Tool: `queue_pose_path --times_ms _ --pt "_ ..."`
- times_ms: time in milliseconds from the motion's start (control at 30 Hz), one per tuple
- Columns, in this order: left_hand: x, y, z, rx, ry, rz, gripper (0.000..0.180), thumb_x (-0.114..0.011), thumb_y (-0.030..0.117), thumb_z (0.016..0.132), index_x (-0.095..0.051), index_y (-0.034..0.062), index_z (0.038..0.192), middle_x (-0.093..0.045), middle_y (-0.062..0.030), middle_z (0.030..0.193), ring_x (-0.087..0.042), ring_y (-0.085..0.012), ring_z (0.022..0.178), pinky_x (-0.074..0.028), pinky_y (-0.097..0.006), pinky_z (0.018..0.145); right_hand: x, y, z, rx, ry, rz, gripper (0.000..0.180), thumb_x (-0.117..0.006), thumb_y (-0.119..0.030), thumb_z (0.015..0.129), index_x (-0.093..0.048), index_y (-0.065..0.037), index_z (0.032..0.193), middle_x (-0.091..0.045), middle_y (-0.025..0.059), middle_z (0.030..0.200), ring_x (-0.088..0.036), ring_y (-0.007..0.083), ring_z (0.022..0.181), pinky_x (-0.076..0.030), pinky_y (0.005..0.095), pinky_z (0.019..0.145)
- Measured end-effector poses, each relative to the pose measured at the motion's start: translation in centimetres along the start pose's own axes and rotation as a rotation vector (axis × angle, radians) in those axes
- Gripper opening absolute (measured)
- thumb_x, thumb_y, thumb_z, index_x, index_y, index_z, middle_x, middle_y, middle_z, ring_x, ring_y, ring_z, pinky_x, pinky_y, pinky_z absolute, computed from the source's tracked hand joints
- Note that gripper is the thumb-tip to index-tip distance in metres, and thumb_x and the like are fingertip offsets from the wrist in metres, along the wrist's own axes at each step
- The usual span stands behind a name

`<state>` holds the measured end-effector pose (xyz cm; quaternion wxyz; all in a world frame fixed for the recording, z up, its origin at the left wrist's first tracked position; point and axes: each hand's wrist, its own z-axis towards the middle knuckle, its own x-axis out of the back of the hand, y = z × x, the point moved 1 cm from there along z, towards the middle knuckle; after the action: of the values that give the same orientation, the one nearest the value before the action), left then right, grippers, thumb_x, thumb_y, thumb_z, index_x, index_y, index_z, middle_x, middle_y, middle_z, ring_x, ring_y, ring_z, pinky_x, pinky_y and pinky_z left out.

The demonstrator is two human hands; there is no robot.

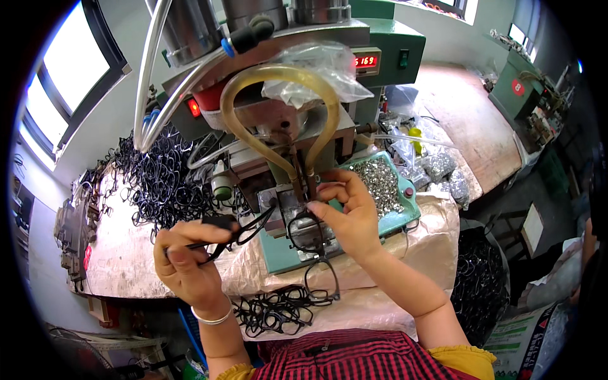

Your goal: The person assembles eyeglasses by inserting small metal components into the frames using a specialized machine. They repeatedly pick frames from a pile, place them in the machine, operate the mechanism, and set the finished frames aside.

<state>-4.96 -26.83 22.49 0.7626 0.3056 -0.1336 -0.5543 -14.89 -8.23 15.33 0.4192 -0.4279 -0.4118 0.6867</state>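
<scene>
My left hand (190, 256), fingers closed, grips a black eyeglass frame (248, 233) left of the machine's work point. My right hand (351, 212) is pinched at the upper rim of another black eyeglass frame (292, 235), which hangs in front of the machine's metal fixture (275, 201). Whether a small part sits between those right fingertips is hidden. Just above the fingers, two slim dark metal pieces point down, joined to a looped yellowish hose (278, 71). A green tray (405, 190) of small shiny metal parts (377, 183) lies right of my right hand.
A large pile of black eyeglass frames (168, 180) covers the bench on the left. More frames (278, 310) lie near my lap. The green press (392, 54) with a lit red display towers ahead. Bagged metal parts (437, 168) sit at right, beside a black sack (475, 278) below.
</scene>
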Motion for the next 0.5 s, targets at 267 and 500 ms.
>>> queue_pose_path --times_ms 267,500 --pt "-3.1 1.1 0.4 -0.190 -0.536 0.437 0.032 -0.071 0.024 0.087 -0.049 0.0069 0.072 -0.072 -0.0092 0.082 -0.063 -0.0195 0.064 -0.049 -0.029 0.056 0.4 -3.5 -1.8 0.078 -0.166 -0.262 0.050 -0.065 -0.003 0.083 -0.049 -0.001 0.130 -0.065 0.0119 0.116 -0.063 0.0194 0.103 -0.047 0.0314 0.092" --pt "-6.1 0.4 -2.8 -0.544 -0.869 0.575 0.035 -0.078 0.030 0.075 -0.051 0.0074 0.076 -0.068 -0.0075 0.092 -0.064 -0.0213 0.077 -0.055 -0.030 0.064 11.3 4.2 0.8 0.248 0.141 -1.331 0.023 -0.076 -0.015 0.073 -0.070 -0.007 0.093 -0.062 0.0196 0.118 -0.052 0.0373 0.120 -0.043 0.0449 0.101"
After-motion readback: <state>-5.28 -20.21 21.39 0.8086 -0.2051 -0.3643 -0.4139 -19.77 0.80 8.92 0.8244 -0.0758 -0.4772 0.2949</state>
